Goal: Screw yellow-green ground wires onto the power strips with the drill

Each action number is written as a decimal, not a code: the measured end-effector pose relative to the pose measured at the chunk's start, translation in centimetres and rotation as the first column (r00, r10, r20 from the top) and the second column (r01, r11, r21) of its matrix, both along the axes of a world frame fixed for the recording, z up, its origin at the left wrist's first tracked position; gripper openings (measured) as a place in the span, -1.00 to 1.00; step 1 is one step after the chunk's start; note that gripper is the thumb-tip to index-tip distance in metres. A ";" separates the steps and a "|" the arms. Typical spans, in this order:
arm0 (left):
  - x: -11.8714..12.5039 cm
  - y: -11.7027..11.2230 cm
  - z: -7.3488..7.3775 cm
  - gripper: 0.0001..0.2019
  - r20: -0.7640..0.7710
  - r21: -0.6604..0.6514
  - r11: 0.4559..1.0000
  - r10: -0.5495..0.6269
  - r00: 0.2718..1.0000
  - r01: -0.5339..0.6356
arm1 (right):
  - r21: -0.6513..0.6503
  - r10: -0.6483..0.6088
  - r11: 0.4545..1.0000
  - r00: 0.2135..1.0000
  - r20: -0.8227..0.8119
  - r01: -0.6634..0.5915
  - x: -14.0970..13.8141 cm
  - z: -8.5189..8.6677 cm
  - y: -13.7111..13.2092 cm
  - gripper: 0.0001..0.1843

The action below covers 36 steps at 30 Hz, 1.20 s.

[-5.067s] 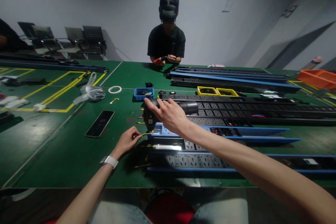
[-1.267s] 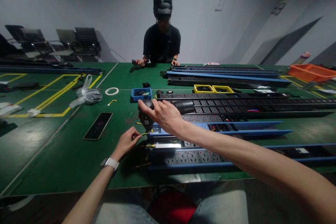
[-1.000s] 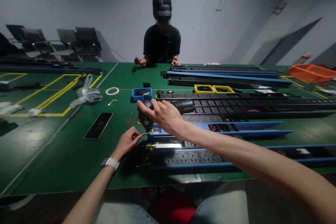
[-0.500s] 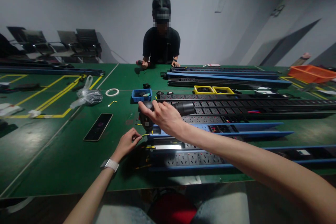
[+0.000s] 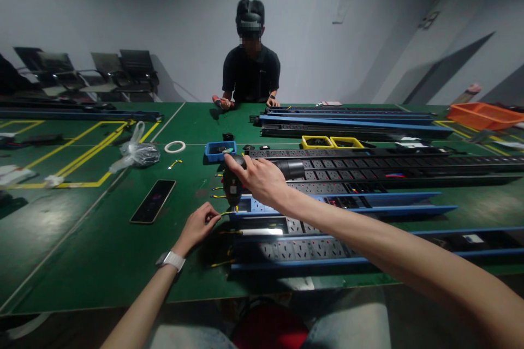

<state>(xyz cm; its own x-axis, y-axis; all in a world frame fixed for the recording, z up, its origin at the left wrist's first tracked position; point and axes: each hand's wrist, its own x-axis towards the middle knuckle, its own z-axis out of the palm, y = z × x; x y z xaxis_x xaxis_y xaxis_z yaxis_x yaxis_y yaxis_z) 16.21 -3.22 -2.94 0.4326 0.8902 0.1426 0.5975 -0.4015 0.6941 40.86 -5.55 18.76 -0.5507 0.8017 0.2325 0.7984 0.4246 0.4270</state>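
Observation:
My right hand [image 5: 262, 179] is wrapped round a black electric screwdriver [image 5: 232, 185] that stands nose-down on the left end of a blue-framed power strip [image 5: 347, 206]. My left hand [image 5: 199, 224], with a white watch on the wrist, pinches a thin yellow wire [image 5: 226, 212] right at the tool's tip. More yellow wire ends [image 5: 223, 263] stick out from the left ends of the nearer strips [image 5: 311, 251].
A phone [image 5: 153, 208] lies left of my hands, with a plastic bag [image 5: 137, 152], a white tape ring [image 5: 174, 146] and a blue parts tray [image 5: 221, 149] behind. Long black strips [image 5: 409, 166], yellow trays [image 5: 331, 143] and an orange bin [image 5: 483, 115] fill the right. A person [image 5: 251, 68] sits opposite.
My hands and the screwdriver have kept their place at the strip's end; the view has shifted slightly. The person opposite has put both hands down on the table.

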 end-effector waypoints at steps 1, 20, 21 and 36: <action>0.0 0.0 0.0 -0.72 -0.001 0.003 1.000 -0.002 1.000 0.002 | 0.001 -0.004 1.000 1.000 -0.002 0.004 0.1 0.0 0.0 -0.25; 0.2 -0.1 0.5 -0.74 0.013 -0.022 1.000 0.012 1.000 -0.011 | 0.023 0.032 0.999 0.999 0.034 -0.033 -1.4 0.6 -0.9 -0.30; 0.2 -0.1 0.5 -0.74 0.015 -0.022 1.000 0.010 1.000 -0.010 | 0.028 0.035 0.999 0.999 0.034 -0.036 -1.5 0.5 -1.0 -0.30; 0.3 -0.1 0.6 -0.71 0.004 -0.032 0.999 0.017 1.000 -0.017 | -0.002 0.013 1.000 0.999 0.046 -0.013 -1.7 0.9 -1.0 -0.27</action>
<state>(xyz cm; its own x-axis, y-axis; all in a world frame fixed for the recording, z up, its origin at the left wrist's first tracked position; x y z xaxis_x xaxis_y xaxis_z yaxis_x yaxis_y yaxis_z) 16.48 -3.27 -2.38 0.4171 0.9015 0.1158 0.6010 -0.3691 0.7089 39.21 -6.57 19.70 -0.5710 0.7948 0.2053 0.7722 0.4352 0.4629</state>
